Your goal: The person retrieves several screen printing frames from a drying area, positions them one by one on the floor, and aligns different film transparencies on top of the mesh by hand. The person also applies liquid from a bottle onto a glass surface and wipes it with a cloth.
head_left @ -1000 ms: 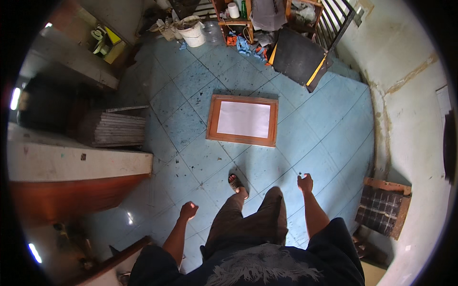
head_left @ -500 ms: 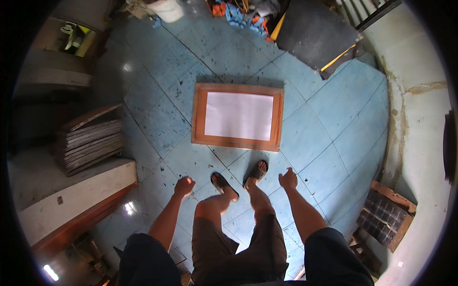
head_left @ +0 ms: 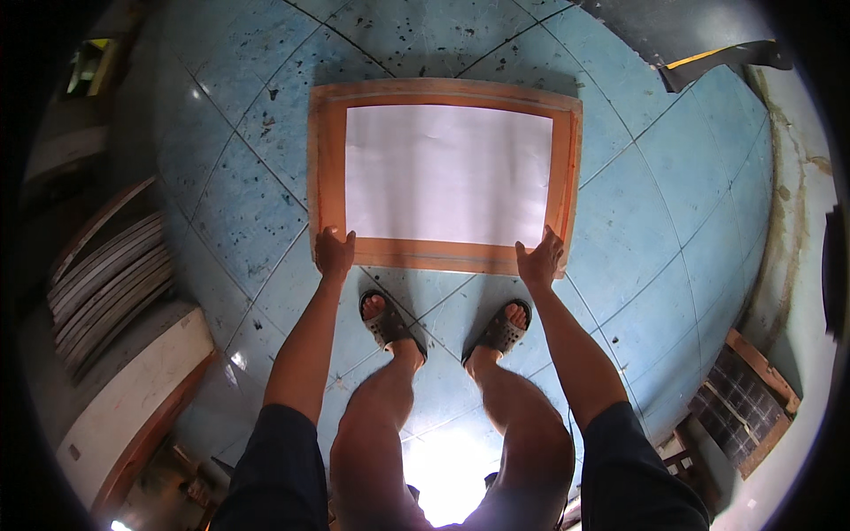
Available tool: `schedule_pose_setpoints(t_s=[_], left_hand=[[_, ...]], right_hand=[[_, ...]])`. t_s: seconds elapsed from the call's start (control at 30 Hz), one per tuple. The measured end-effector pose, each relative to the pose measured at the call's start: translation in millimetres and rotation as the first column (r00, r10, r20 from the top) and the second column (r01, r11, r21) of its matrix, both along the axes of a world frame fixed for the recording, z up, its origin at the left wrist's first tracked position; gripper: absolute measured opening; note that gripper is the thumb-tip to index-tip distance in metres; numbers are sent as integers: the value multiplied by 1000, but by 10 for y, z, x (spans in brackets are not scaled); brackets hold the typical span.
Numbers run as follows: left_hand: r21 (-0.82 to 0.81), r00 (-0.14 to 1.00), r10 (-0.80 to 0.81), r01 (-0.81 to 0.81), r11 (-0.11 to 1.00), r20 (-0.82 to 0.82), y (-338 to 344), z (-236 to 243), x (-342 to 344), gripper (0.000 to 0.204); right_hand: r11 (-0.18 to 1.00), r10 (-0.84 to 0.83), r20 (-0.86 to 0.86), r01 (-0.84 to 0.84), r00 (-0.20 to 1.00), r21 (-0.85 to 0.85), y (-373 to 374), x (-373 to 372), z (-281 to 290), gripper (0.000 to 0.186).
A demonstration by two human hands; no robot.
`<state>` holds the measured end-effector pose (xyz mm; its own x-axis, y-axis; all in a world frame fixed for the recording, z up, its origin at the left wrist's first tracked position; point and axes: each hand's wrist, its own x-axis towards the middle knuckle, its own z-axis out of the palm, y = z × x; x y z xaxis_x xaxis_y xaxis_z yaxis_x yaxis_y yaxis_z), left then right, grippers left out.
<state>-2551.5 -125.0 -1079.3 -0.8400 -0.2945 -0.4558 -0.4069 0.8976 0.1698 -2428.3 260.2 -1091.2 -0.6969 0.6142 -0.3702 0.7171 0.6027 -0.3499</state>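
A rectangular wooden frame [head_left: 443,257] with an orange-brown inner panel lies on the blue tiled floor in front of my feet. On the panel rests a white sheet of paper [head_left: 447,173], slightly rippled. My left hand [head_left: 335,255] is at the frame's near left corner, its thumb and fingers apart. At the near right corner is my right hand [head_left: 540,258], also with thumb and fingers spread. Both hands overlap the near edge; whether they press on the wood I cannot tell. Neither hand has closed round anything that I can see.
At the left, a stack of flat boards [head_left: 115,274] stands on a pale ledge [head_left: 142,389]. A black sheet [head_left: 682,26] with a yellow edge lies at the far right. A dark gridded panel [head_left: 739,407] leans near the right wall [head_left: 801,292].
I have bent lower, and the frame looks larger and closer. Both hands have moved forward from beside my legs to the frame's near corners. My feet now stand level, side by side.
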Motion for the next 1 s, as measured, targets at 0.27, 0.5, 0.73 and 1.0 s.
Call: schedule_pose_setpoints(t_s=[0.27, 0.5, 0.73, 1.0], left_hand=[[-18, 931, 44, -54, 998, -362, -16, -809, 167, 81], [383, 967, 224, -164, 909, -119, -419, -820, 71, 56], [839, 942, 319, -253, 482, 101, -80, 592, -509, 37], [995, 979, 193, -81, 60, 68, 141, 2023, -1747, 30]], right_hand=[[990, -132, -106, 126, 986, -64, -190, -71, -211, 84], [965, -134, -415, 23, 900, -260, -38, 117, -301, 76], [489, -412, -173, 57, 895, -871, 627, -150, 452, 31], [312, -306, -499, -410, 811, -857, 1378, -1097, 1739, 44]])
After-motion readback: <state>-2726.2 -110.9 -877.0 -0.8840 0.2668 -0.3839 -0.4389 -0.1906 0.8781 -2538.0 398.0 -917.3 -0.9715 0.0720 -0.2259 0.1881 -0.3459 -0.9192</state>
